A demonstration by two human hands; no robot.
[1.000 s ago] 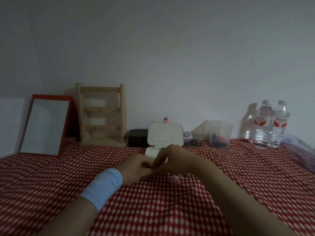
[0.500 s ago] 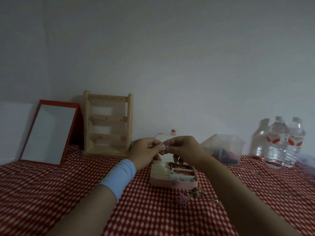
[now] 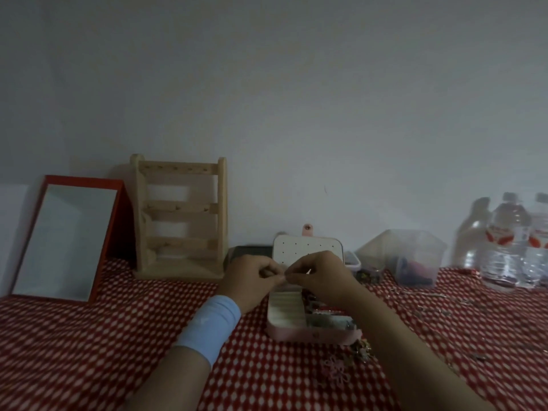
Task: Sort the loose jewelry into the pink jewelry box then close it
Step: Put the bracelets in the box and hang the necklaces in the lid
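Nearest on the red-checked worktop [image 3: 89, 336], a heap of loose jewelry [image 3: 357, 351] and a pink flower piece [image 3: 336, 372] lie just before the right front corner of the pink jewelry box [image 3: 296, 332], which stands open with its dotted white lid [image 3: 308, 250] upright at the back. Above the box, the left hand [image 3: 252, 280], a pale blue wristband [image 3: 209, 327] on its wrist, and the right hand [image 3: 321, 278] meet fingertip to fingertip, each grip pinched tight on a small piece [image 3: 285, 278] too tiny to identify. Along the wall behind stand a red-framed mirror [image 3: 66, 241], a wooden rack [image 3: 179, 218], a clear tub [image 3: 412, 259] and water bottles [image 3: 510, 244].
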